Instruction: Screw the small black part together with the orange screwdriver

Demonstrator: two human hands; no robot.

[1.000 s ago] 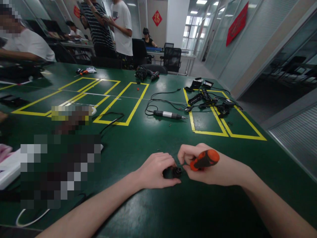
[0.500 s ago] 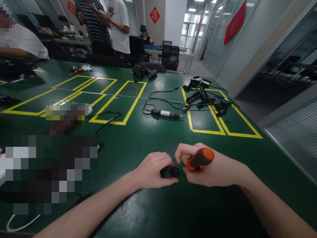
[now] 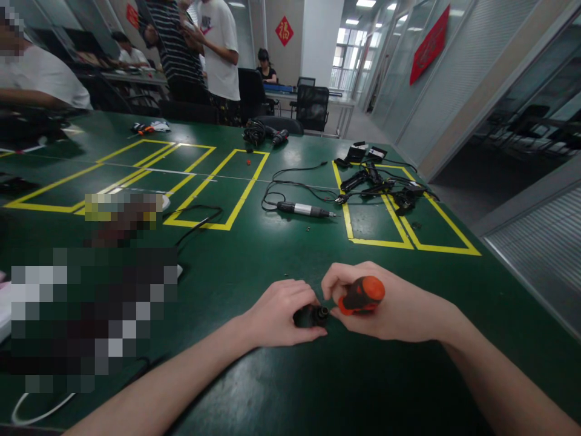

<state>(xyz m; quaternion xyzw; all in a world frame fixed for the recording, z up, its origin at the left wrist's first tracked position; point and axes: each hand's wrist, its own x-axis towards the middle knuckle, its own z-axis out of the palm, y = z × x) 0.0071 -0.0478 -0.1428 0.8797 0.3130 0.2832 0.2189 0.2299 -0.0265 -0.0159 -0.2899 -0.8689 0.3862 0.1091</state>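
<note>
A small black cylindrical part with a round opening on top sits on the green table. My left hand curls around it, thumb and fingers gripping its sides. Just to the right, my right hand is closed around a screwdriver with an orange and dark handle, its butt end facing me. The screwdriver's shaft and tip are hidden by the handle and fingers. My right fingertips are close beside the black part; whether they touch it I cannot tell.
Ahead lies a corded electric screwdriver, with tiny screws nearby. Black parts and cables are heaped in the yellow-taped area at right. A power drill and coiled cable rest farther back. A person sits at far left.
The screwdriver handle has tipped a little, its butt end shifting slightly left and down. My left hand keeps its hold on the black part.
</note>
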